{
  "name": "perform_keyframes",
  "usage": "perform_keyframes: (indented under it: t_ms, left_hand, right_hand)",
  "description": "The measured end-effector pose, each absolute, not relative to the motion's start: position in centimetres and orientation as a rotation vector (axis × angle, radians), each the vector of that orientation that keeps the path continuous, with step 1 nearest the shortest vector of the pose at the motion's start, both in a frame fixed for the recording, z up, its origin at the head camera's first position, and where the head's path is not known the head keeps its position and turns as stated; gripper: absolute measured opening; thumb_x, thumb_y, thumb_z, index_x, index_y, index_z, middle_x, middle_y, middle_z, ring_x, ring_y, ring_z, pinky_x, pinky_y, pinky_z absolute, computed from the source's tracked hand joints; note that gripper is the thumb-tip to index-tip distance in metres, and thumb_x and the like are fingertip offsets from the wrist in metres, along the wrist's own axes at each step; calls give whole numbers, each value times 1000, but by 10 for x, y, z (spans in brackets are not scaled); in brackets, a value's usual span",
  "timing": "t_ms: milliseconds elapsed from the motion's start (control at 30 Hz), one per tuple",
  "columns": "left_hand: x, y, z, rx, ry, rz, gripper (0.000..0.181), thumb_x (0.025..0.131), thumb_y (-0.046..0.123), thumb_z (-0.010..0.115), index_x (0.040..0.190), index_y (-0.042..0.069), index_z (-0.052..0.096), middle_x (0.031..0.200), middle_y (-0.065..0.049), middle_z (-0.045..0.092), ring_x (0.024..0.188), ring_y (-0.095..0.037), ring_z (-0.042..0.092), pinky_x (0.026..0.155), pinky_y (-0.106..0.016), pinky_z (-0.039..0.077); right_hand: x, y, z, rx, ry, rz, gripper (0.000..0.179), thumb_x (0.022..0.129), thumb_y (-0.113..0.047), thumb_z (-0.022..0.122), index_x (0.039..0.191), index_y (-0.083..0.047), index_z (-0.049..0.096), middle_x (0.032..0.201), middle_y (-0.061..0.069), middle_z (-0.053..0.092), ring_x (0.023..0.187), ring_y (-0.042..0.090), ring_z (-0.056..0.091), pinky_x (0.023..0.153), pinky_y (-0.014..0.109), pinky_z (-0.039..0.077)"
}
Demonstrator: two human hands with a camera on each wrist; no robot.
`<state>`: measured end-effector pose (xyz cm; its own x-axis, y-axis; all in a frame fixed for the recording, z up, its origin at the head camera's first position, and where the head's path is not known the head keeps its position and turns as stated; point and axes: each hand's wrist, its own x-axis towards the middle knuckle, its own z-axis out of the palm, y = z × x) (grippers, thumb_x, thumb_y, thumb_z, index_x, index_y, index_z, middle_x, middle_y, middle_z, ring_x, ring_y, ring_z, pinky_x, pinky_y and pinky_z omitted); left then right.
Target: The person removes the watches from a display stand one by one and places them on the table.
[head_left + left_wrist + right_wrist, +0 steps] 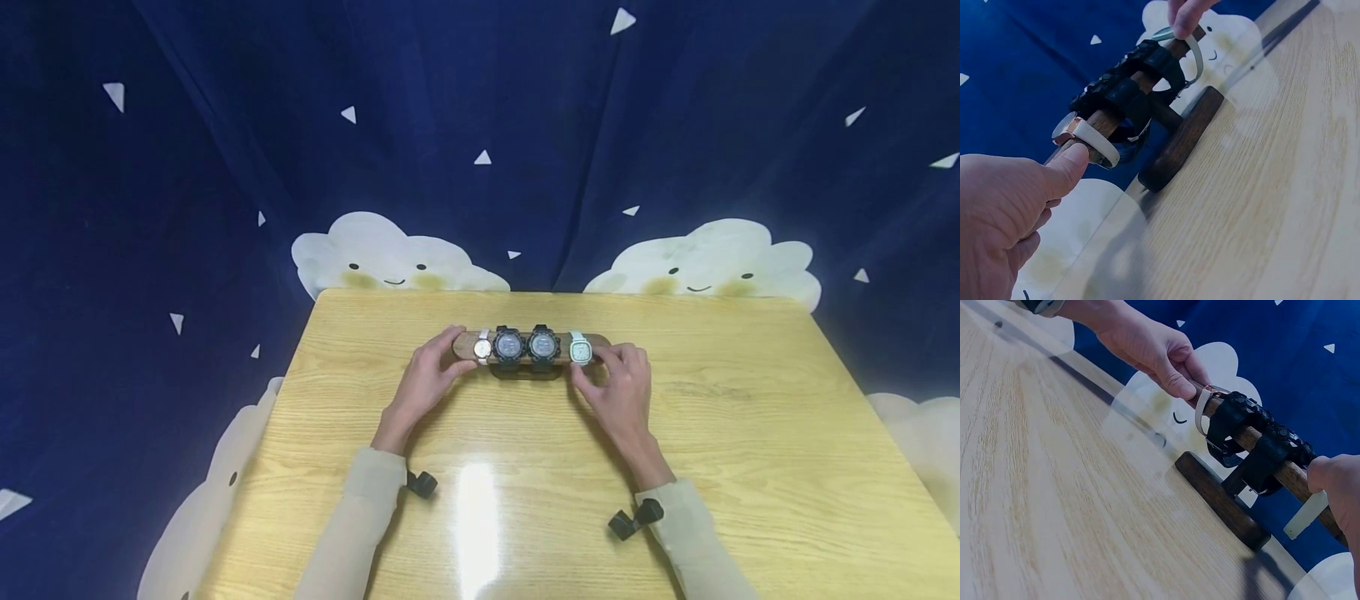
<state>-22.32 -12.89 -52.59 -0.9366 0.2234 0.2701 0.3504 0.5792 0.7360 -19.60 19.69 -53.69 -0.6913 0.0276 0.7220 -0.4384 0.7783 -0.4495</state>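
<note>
A dark wooden T-shaped watch stand (pixel 1185 139) stands at the table's far side, its base on the tabletop. My left hand (pixel 427 367) grips the left end of its bar, thumb on the near side beside a small white-strapped watch (pixel 482 348). Two bulky black watches (pixel 509 344) sit side by side round the middle of the bar. Toward the right end is a mint-green watch (pixel 581 351), its pale strap (pixel 1305 515) hanging below the bar. My right hand (pixel 624 390) pinches at this watch, with the thumb at its lower edge and index finger by the bar's end.
The light wooden table (pixel 720 433) spreads around the stand. Behind its far edge hangs a dark blue curtain (pixel 480 100) with white clouds and triangles. Small black camera mounts (pixel 636 518) stick out from both wrists.
</note>
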Motion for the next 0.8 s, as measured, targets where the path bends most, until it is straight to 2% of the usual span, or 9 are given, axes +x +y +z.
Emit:
perform_keyframes:
  t_ms: [300, 500, 800]
  left_hand:
    - [-224, -129, -525, -493, -2649, -1293, 64, 91, 32, 81, 148, 11, 58, 153, -19, 54, 145, -33, 48, 124, -46, 35]
    - [-224, -129, -526, -487, -2652, -1294, 65, 91, 31, 81, 148, 9, 58, 154, -21, 53, 146, -35, 47, 124, -48, 34]
    - [-224, -129, -526, -476, -2665, -1299, 66, 91, 32, 80, 149, 8, 57, 155, -21, 51, 147, -34, 45, 125, -46, 33]
  right_hand:
    - [-196, 198, -536, 299, -2204, 793, 35, 78, -21, 83, 98, 6, 77, 86, 17, 59, 80, 33, 48, 73, 40, 35]
    - [-195, 200, -535, 300, -2242, 779, 36, 82, -26, 79, 99, 6, 76, 88, 17, 59, 82, 35, 48, 74, 41, 37]
    - [-196, 205, -536, 279, -2248, 752, 37, 83, -26, 77, 100, 7, 76, 86, 18, 58, 81, 36, 48, 73, 40, 37]
